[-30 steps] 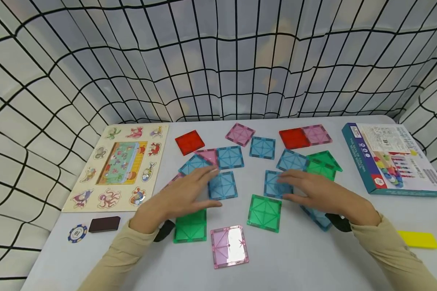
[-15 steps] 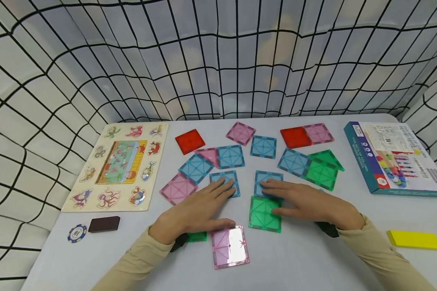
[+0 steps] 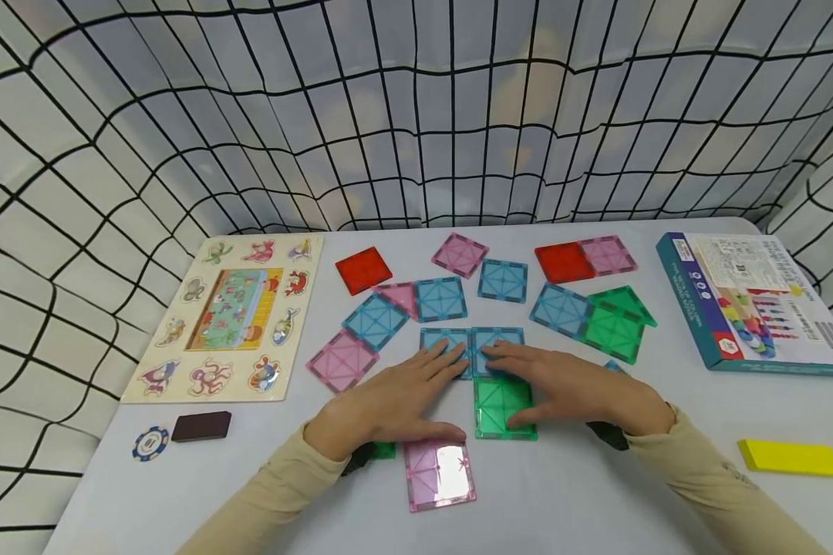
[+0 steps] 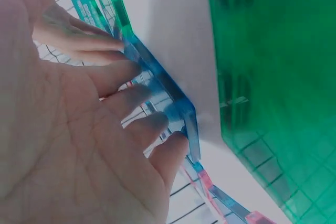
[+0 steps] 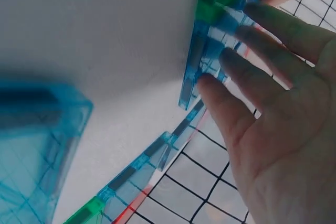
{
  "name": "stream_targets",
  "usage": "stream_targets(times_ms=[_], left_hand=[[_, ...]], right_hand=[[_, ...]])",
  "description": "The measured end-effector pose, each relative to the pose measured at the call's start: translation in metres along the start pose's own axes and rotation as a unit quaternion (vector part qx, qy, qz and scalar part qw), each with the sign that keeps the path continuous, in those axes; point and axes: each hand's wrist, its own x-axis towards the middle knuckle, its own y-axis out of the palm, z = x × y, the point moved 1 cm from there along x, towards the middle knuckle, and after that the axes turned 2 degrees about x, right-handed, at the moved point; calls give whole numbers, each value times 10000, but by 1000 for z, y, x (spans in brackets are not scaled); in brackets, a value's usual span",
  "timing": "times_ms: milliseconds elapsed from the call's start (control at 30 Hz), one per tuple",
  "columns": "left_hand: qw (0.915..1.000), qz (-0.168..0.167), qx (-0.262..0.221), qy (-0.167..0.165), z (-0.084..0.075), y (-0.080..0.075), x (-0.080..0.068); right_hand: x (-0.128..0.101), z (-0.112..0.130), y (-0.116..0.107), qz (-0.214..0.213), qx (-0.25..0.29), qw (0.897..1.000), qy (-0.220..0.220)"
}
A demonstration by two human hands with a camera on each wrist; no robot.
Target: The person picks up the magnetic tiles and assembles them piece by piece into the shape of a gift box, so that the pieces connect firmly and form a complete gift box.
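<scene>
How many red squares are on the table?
2. One red square lies near the puzzle board, apart from other tiles. The other red square lies at the far right, joined to a pink tile. None shows under the hands, though they could hide one.

Blue tiles (image 3: 472, 343) beside a green tile (image 3: 503, 408) (all translucent, grid-patterned).

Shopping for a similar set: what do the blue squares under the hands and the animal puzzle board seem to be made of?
Blue tiles, under the left hand and right hand: apparently translucent glossy plastic; the table shows through them and their thick frames catch light. Puzzle board: probably wood, going by its pale matte tan face with printed cut-out animals, though coated card can't be ruled out.
</scene>
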Motion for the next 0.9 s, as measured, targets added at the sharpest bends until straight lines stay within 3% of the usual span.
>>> stream_targets(times_ms=[167, 333, 500, 733, 900], left_hand=[[9996, 163, 228, -46, -11, 5, -20], [9984, 305, 461, 82, -18, 12, -31], [9965, -15, 797, 265, -13, 12, -22], [9915, -255, 1195, 441, -4, -2, -6], [9919, -406, 1026, 623, 2, -6, -1]], right_hand=[[-3, 4, 6, -139, -287, 9988, -383], [-6, 6, 3, -125, -298, 9991, -290], [-8, 3, 1, -112, -182, 9992, -326], [-9, -1, 1, -69, -100, 9990, -441], [-10, 0, -1, -62, -29, 9991, -416]])
